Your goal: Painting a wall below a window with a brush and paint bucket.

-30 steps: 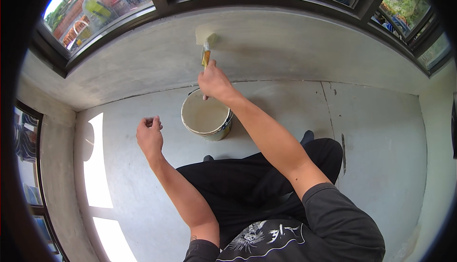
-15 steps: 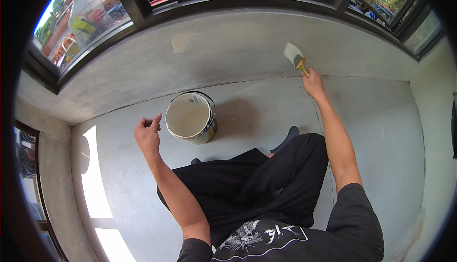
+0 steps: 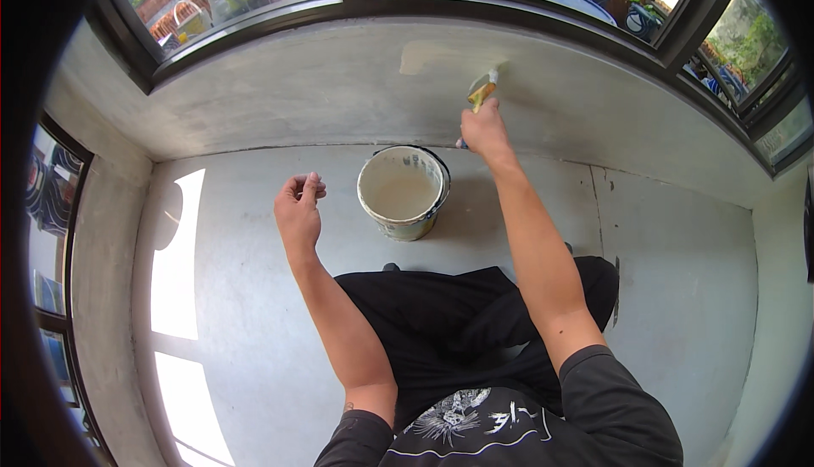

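My right hand (image 3: 486, 130) grips the handle of a flat paintbrush (image 3: 482, 94). Its pale, paint-coated bristles press against the low grey wall (image 3: 280, 85) below the window. A cream paint patch (image 3: 417, 57) marks the wall just left of the brush. On the floor between my hands stands a paint bucket (image 3: 409, 230) with a smeared rim, cream paint inside and a dark handle folded down at its side. My left hand (image 3: 298, 212) hovers left of the bucket, thumb against curled fingers, holding nothing visible.
Dark window frames (image 3: 254, 33) run along the wall's top, with plants and pots outside. Another window (image 3: 52, 238) is at the left. My crossed legs (image 3: 441, 314) rest on the grey floor (image 3: 263, 297), close behind the bucket. Sunlight patches lie on the floor at left.
My right hand has brought the brush leftward toward the paint patch, and the bristles now bear on the wall. My left thumb has drawn in to the fingers. The whole view has shifted.
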Demonstrator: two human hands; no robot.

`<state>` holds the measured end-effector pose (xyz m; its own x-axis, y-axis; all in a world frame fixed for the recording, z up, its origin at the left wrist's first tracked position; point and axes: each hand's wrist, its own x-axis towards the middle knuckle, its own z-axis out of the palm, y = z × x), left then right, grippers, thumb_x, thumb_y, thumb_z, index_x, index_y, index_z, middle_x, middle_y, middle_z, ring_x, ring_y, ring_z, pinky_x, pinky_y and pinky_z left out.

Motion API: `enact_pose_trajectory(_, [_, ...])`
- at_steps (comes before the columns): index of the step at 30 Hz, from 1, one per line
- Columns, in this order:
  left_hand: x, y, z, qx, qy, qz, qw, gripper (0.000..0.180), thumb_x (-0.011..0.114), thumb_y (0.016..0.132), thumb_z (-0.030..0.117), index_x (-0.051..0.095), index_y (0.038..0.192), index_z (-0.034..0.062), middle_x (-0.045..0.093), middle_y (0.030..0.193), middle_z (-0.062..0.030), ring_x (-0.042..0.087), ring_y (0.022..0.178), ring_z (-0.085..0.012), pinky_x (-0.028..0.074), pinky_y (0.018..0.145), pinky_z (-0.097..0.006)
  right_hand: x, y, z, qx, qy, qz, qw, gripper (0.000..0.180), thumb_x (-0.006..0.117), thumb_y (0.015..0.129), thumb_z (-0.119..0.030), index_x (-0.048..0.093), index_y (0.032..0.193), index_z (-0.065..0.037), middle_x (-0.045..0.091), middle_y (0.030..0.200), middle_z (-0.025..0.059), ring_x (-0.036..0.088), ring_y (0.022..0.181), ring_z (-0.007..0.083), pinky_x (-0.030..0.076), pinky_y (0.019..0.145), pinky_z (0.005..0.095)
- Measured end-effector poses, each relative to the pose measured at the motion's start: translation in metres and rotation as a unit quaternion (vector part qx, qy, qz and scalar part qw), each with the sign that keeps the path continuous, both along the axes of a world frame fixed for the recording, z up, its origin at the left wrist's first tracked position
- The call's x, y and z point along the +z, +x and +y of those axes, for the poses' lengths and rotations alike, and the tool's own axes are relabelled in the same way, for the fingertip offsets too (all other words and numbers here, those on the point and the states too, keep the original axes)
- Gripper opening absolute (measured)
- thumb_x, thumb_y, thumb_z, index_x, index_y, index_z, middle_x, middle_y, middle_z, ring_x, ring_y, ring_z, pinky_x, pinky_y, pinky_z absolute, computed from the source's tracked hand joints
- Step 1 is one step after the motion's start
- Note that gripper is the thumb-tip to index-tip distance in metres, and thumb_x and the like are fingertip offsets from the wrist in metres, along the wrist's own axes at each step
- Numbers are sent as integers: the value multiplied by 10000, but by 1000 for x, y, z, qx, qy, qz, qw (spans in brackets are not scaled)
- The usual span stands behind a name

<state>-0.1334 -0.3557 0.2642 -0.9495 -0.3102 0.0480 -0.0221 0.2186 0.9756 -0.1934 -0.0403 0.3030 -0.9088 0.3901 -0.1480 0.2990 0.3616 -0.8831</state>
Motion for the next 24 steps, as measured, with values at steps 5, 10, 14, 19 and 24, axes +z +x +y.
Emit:
enact_pose_trajectory(5, [-2, 2, -9, 8, 26, -4, 1000, 274, 681, 991, 244, 682, 1001, -30, 722, 870, -79, 688, 822, -153, 519, 772, -284, 17, -42, -132, 70, -56, 12, 996, 528, 510, 914, -133, 285, 1298, 150, 658, 976, 290, 731, 663, 329, 591, 611, 424])
enact_pose_trajectory(10, [-4, -7, -5, 8, 17, -9, 1000, 273, 685, 987, 245, 683, 1004, -27, 723, 873, -84, 690, 825, -156, 523, 779, -290, 16, -67, -185, 81, 9, 35, 996, 528, 533, 908, -137, 305, 1286, 153, 663, 1019, 316, 744, 768, 356, 609, 752, 416])
enact_pose_trajectory(14, [-7, -5, -10, 23, 16, -3, 1000, 275, 699, 977, 243, 682, 1004, -30, 724, 876, -87, 694, 823, -159, 532, 792, -295, 30, -43, -172, 158, -32, -6, 987, 491, 528, 904, -119, 341, 1280, 135, 655, 1075, 346, 714, 952, 399, 589, 833, 440])
enact_pose_trajectory(19, [-13, -10, -4, -2, 23, 14, 1000, 268, 738, 950, 233, 685, 977, -28, 720, 842, -82, 692, 795, -156, 534, 781, -288, -27, -33, -46, 101, 124, 62, 985, 420, 565, 903, -142, 440, 1254, 53, 669, 1076, 311, 638, 1104, 454, 489, 969, 512])
enact_pose_trajectory(24, [-9, -11, 9, -14, -32, -6, 999, 294, 779, 920, 256, 691, 915, -24, 708, 775, -72, 676, 747, -143, 521, 739, -276, -66, 19, 113, -28, 81, 67, 994, 370, 615, 914, -184, 505, 1218, -6, 699, 958, 222, 688, 925, 369, 510, 847, 468])
